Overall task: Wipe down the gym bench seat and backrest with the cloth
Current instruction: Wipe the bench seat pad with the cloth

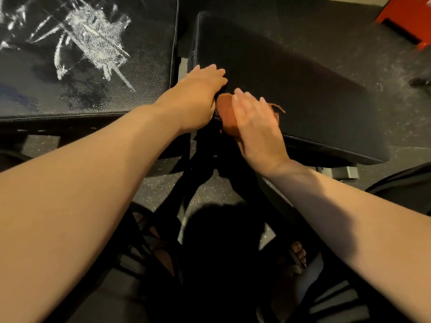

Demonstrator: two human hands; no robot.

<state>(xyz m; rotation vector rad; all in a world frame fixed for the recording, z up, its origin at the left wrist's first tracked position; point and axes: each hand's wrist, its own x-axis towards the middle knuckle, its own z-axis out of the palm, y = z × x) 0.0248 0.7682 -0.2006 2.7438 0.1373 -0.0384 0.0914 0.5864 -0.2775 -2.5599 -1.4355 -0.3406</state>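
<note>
While the right hand presses the rust-coloured cloth flat under straight fingers at the near corner of the smooth pad, wiping there seems barely begun; the left hand rests beside it on the pad's edge, fingers extended, holding nothing visible; next probably comes a firm sweep outward, then the cracked pad.
</note>
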